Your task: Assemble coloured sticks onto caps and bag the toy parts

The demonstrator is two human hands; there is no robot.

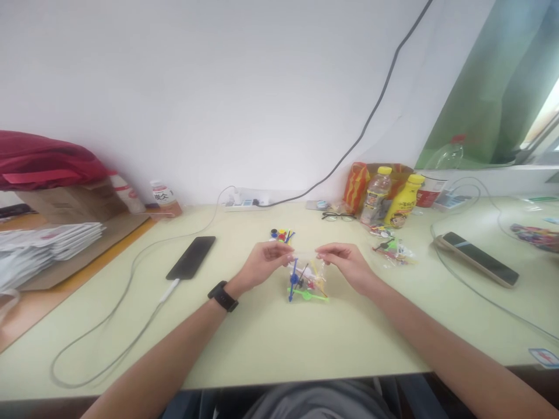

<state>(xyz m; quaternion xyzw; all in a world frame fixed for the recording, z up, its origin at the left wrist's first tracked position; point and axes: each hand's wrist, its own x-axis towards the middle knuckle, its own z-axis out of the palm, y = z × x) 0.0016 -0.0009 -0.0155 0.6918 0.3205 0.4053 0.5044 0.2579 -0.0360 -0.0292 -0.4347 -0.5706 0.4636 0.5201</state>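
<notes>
Between my two hands hangs a small clear plastic bag (308, 278) filled with colourful plastic pieces, blue, green, yellow and red among them. My left hand (266, 261), with a black watch (223, 296) on its wrist, pinches the bag's upper left corner between thumb and finger. The upper right corner is pinched by my right hand (345, 263) in the same way. Just behind my left hand lies a small group of loose coloured pieces (282, 235), some round and some stick-like. Right of my right hand, another clear bag of pieces (394, 250) rests on the table.
A phone (191, 258) on a charging cable lies left, and a second phone (478, 258) lies right. Glasses (338, 216), a clear drink bottle (376, 195) and a yellow bottle (404, 201) stand toward the back right. A power strip (247, 202) lies along the wall. White packets (52, 247) are stacked left.
</notes>
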